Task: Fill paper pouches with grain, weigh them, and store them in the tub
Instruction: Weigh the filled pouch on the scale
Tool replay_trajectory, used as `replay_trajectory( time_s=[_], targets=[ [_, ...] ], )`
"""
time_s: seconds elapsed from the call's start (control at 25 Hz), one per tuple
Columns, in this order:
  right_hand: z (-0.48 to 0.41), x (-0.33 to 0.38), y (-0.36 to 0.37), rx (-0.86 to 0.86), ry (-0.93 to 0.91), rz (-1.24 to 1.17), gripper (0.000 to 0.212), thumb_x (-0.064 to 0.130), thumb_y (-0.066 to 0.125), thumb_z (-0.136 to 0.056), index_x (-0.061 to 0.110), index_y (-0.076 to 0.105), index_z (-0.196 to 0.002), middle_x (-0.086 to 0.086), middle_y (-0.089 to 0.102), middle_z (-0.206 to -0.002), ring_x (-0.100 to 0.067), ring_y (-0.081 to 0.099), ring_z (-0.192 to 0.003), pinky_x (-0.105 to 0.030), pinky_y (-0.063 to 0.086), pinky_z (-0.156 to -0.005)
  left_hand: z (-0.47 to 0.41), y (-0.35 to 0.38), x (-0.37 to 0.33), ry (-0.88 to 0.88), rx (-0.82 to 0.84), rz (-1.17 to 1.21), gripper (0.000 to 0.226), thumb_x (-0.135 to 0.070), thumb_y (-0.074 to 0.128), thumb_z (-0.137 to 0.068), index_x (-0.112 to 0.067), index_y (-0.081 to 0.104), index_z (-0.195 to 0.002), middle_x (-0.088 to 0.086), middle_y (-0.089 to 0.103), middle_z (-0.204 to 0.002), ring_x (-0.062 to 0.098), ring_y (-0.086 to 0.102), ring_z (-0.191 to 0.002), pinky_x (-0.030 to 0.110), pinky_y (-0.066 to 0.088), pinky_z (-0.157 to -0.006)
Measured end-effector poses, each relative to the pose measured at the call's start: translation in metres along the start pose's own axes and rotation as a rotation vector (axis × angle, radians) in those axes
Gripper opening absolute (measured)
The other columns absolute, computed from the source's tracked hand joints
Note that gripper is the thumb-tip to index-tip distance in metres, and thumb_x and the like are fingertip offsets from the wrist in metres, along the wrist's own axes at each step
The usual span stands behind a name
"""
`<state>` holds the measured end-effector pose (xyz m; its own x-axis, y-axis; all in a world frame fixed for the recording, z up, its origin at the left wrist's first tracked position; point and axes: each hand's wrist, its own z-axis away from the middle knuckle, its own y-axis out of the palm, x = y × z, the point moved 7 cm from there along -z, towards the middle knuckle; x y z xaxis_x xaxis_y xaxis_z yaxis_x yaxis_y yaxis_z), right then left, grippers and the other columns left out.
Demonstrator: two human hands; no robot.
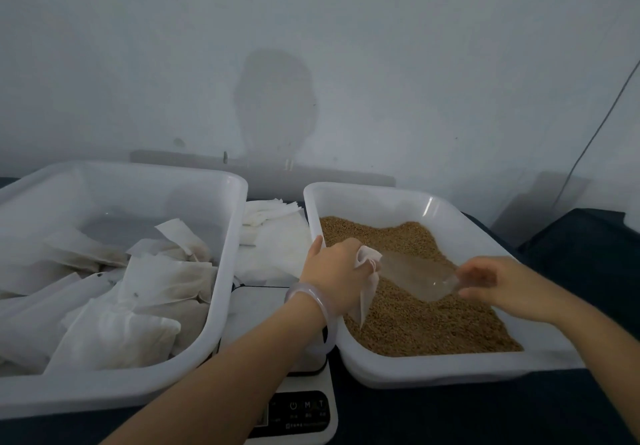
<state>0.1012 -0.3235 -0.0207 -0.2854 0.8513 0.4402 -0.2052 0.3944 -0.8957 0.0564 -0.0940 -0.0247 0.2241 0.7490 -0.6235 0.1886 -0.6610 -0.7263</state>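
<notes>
**Scoop at pouch, over the grain**

Our left hand (332, 271) is curled round the top of a white paper pouch (367, 285). Our right hand (498, 285) grips the end of a clear scoop (419, 275), whose tip meets the pouch. Both sit over the grain (415, 327) in the grain tub (450, 372). Left of the left hand is the storage tub (228, 237) with filled pouches (156, 282). The scale (301, 406) is under our left forearm.

Small packing workstation: grain tub (450, 373), pouch-filled tub (138, 397), digital scale (298, 406), bare wall (415, 64).
</notes>
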Motion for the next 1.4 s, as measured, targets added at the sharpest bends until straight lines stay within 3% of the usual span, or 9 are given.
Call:
replay_trajectory(
  time_s=[0.16, 0.24, 0.36, 0.44, 0.56, 0.68, 0.88, 1.12, 1.4],
  targets=[
    [-0.009, -0.008, 0.032, 0.113, 0.077, 0.181, 0.028, 0.028, 0.073, -0.079, 0.037, 0.055, -0.098, 0.012, 0.059, -0.112, -0.007, 0.057, -0.104, -0.023, 0.046, -0.092, 0.004, -0.008, 0.000, -0.009, -0.012, 0.275, 0.034, -0.019, 0.044, -0.096, -0.024, 0.048, -0.063, -0.010, 0.047, -0.061, 0.001, 0.045, -0.060, 0.039, 0.025, -0.107],
    [-0.010, -0.002, 0.028, 0.073, 0.079, 0.193, 0.043, 0.035, 0.074, -0.077, 0.033, 0.055, -0.116, 0.014, 0.055, -0.119, -0.006, 0.054, -0.109, -0.022, 0.045, -0.092, 0.006, -0.021, -0.004, -0.019, 0.010, 0.468, 0.032, -0.020, 0.047, -0.096, -0.008, 0.058, -0.069, -0.003, 0.049, -0.062, 0.011, 0.045, -0.058, 0.035, 0.041, -0.078],
    [-0.005, 0.052, 0.005, -0.116, -0.124, -0.104, 0.043, 0.055, 0.065, -0.075, 0.040, 0.057, -0.115, 0.027, 0.059, -0.111, 0.002, 0.057, -0.107, -0.016, 0.044, -0.087, 0.003, -0.052, -0.020, 0.043, 0.022, 0.545, 0.035, -0.025, 0.046, -0.097, -0.020, 0.048, -0.063, -0.010, 0.044, -0.061, 0.003, 0.047, -0.052, 0.015, 0.040, -0.061],
    [0.000, 0.101, 0.000, -0.080, -0.285, -0.495, 0.046, 0.067, 0.061, -0.070, 0.041, 0.063, -0.108, 0.020, 0.067, -0.108, 0.001, 0.062, -0.103, -0.024, 0.049, -0.089, 0.002, -0.069, -0.030, 0.092, 0.103, 0.614, 0.025, -0.027, 0.046, -0.098, -0.030, 0.059, -0.077, -0.016, 0.059, -0.075, -0.014, 0.057, -0.065, 0.002, 0.042, -0.067],
    [0.002, 0.161, 0.018, 0.220, -0.459, -0.953, 0.033, 0.040, 0.074, -0.075, 0.021, 0.071, -0.102, 0.002, 0.072, -0.101, -0.016, 0.067, -0.098, -0.028, 0.054, -0.079, 0.004, -0.087, -0.033, 0.190, 0.269, 0.761, 0.023, -0.021, 0.043, -0.098, -0.023, 0.065, -0.103, -0.009, 0.071, -0.094, 0.003, 0.065, -0.093, 0.016, 0.051, -0.078],
    [-0.006, 0.192, 0.042, 0.319, -0.457, -1.040, 0.014, 0.013, 0.069, -0.079, 0.014, 0.074, -0.091, -0.006, 0.072, -0.094, -0.021, 0.069, -0.091, -0.030, 0.056, -0.072, 0.005, -0.100, -0.018, 0.197, 0.295, 0.707, 0.029, -0.027, 0.045, -0.095, -0.013, 0.064, -0.110, 0.001, 0.070, -0.104, 0.014, 0.064, -0.101, 0.027, 0.051, -0.090],
    [-0.031, 0.200, 0.057, 0.156, -0.409, -1.140, 0.024, 0.026, 0.073, -0.062, 0.019, 0.075, -0.085, -0.002, 0.073, -0.085, -0.020, 0.071, -0.081, -0.033, 0.057, -0.060, 0.004, -0.102, 0.026, 0.014, 0.290, 0.716, 0.040, -0.049, 0.056, -0.085, -0.021, 0.060, -0.114, -0.004, 0.069, -0.100, 0.014, 0.067, -0.096, 0.027, 0.053, -0.074],
    [-0.049, 0.192, 0.064, -0.017, -0.368, -0.859, 0.044, 0.046, 0.079, -0.065, 0.014, 0.071, -0.094, -0.016, 0.070, -0.098, -0.032, 0.068, -0.091, -0.050, 0.058, -0.074, 0.007, -0.102, 0.061, -0.052, 0.189, 0.427, 0.017, -0.011, 0.080, -0.069, -0.021, 0.072, -0.079, -0.007, 0.071, -0.069, 0.008, 0.069, -0.066, 0.019, 0.053, -0.057],
    [-0.047, 0.213, 0.076, 0.008, -0.475, -0.429, 0.021, 0.046, 0.078, -0.065, 0.034, 0.071, -0.081, 0.011, 0.073, -0.080, -0.006, 0.068, -0.075, -0.022, 0.052, -0.069, 0.017, -0.107, 0.076, -0.046, 0.250, -0.009, 0.018, -0.024, 0.082, -0.063, -0.018, 0.066, -0.060, -0.013, 0.056, -0.054, 0.003, 0.050, -0.053, 0.017, 0.040, -0.054]
  ],
)
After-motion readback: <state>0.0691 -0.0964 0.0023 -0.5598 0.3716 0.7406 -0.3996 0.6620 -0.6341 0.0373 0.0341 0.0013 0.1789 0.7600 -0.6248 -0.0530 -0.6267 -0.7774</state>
